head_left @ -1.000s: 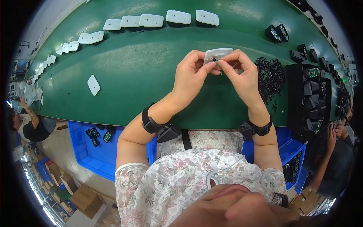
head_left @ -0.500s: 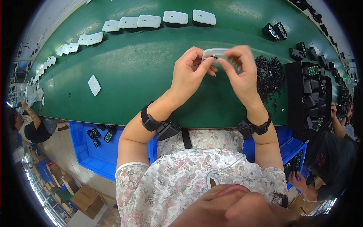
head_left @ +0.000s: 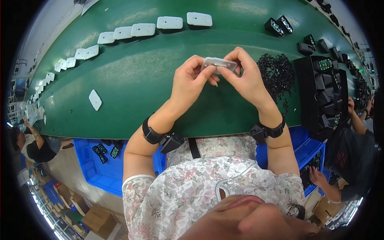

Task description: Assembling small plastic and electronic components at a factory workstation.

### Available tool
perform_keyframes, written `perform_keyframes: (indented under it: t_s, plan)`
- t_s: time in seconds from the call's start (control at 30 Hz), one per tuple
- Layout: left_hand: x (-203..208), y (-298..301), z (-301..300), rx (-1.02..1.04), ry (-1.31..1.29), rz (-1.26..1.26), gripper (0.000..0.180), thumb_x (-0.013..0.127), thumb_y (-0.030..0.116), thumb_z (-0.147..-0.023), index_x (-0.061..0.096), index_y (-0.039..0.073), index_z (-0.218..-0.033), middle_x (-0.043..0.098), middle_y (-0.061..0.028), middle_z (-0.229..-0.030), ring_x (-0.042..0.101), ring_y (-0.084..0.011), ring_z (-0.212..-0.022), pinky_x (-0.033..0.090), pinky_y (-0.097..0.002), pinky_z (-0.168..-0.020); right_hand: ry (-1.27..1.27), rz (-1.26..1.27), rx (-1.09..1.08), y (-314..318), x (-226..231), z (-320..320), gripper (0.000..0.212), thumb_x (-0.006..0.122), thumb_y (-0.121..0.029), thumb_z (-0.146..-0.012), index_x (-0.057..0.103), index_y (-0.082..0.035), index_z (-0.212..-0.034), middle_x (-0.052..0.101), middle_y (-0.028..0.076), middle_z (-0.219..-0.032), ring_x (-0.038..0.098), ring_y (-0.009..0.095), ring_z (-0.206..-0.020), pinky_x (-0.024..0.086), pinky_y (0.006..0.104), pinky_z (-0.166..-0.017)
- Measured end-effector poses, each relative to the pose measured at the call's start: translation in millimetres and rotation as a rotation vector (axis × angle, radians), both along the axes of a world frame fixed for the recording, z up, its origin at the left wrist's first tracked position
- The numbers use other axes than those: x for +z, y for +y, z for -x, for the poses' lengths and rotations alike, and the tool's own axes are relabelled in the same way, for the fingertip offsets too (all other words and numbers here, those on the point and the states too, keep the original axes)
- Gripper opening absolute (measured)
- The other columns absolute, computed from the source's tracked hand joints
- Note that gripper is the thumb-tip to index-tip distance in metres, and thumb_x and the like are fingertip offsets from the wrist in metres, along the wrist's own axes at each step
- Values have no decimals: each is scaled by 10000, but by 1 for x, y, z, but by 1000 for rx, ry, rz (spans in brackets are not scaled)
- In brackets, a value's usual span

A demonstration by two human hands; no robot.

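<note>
Most of the space is filled by a green bench [head_left: 140, 84]. Along its far side a long row of white plates [head_left: 169, 23] is set out, curving down to the left. Below the near edge, a blue left bin [head_left: 102, 174] is seen, with some green boards [head_left: 99, 149] lying in it. A blue right bin [head_left: 294, 154] is partly hidden by the arm. On the bench's right side a black box [head_left: 307, 90] is packed with dark cases [head_left: 326, 95]. Next to it, a heap of little black bits [head_left: 276, 74] is spread.

The left hand [head_left: 189, 77] and the right hand [head_left: 246, 76] are held up over the middle of the bench, close together. A black strap is worn on each wrist. Between the hands one white plate, the held plate [head_left: 221, 62], is tilted up above the bench. It is pinched at both ends: the thumbs are put on its near face and the other fingers are curled behind, closed about as far as the thin plate lets them. Whether a tiny bit is also held under the thumbs cannot be told. To the left, a lone plate [head_left: 95, 100] is laid flat.
</note>
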State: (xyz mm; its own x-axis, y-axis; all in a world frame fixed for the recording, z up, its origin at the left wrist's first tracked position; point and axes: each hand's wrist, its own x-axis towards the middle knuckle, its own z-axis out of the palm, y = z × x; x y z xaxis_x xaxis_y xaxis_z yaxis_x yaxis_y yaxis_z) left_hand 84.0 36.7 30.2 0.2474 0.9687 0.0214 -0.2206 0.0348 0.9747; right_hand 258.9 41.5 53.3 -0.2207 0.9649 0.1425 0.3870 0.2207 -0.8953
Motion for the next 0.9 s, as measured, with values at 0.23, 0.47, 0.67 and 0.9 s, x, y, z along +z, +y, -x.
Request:
perform_keyframes:
  t_s: [0.23, 0.47, 0.67, 0.9]
  plan:
    - [4, 3, -3, 61, -101, 39, 111, 557, 75, -916, 529, -33, -921, 637, -109, -815, 643, -143, -690, 523, -241, -626, -74, -539, -248, 2, -6, 2, 273, 754, -67, -738, 572, -51, -941, 530, 43, -948, 481, 107, -709, 391, 232, -583]
    - [0, 1, -6, 117, -152, -22, 111, 561, 78, -915, 521, -26, -904, 638, -104, -816, 646, -145, -694, 529, -242, -630, -161, -665, -187, -2, -19, 21, 170, 699, -12, -768, 633, -40, -922, 566, 66, -894, 528, 138, -666, 425, 240, -545]
    - [-1, 1, -8, 115, -161, -47, 99, 561, 66, -911, 510, -18, -902, 631, -95, -820, 642, -139, -696, 535, -246, -638, -6, -529, -156, -1, -22, 24, 138, 663, 0, -802, 602, -13, -925, 545, 69, -912, 528, 124, -676, 433, 229, -565]
    - [-3, 1, -11, 128, -186, -74, 89, 563, 47, -906, 504, -20, -905, 607, -91, -848, 640, -140, -723, 538, -245, -631, 65, -482, -131, 1, -25, 23, 154, 677, 1, -771, 572, -11, -882, 522, 93, -912, 547, 198, -700, 475, 285, -583]
